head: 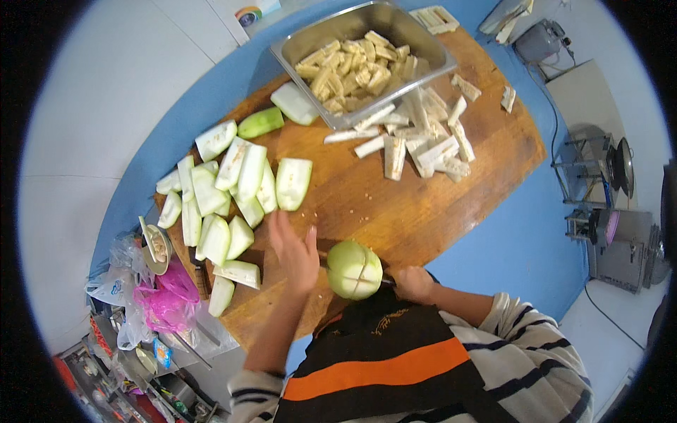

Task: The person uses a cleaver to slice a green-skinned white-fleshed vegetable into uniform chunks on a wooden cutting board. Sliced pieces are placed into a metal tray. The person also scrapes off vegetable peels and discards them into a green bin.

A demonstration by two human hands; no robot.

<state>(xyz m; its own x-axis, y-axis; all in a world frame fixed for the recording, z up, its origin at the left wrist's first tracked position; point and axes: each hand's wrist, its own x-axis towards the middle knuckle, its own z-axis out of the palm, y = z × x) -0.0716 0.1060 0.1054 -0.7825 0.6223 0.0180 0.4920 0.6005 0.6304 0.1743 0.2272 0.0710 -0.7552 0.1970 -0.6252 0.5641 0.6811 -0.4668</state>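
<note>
Near the front edge of the wooden board stands a peeled pale-green gourd (353, 269), with crossing cuts on its top. My right hand (415, 285) is closed around the handle of a knife (389, 278) at the gourd's right side. Most of the blade is hidden by the gourd, so how deep it sits cannot be told. My left hand (296, 259) is raised with fingers apart, holding nothing, just left of the gourd. Beyond its fingertips lie several cut gourd pieces (293, 184), pale inside with green edges.
A steel pan (444, 61) of cut spongy cores stands at the board's far side. More core strips (439, 153) lie before it on the wooden board (338, 195). A wooden handle (201, 280) rests at the left edge, near a bowl (168, 248) and a pink plastic bag (169, 291).
</note>
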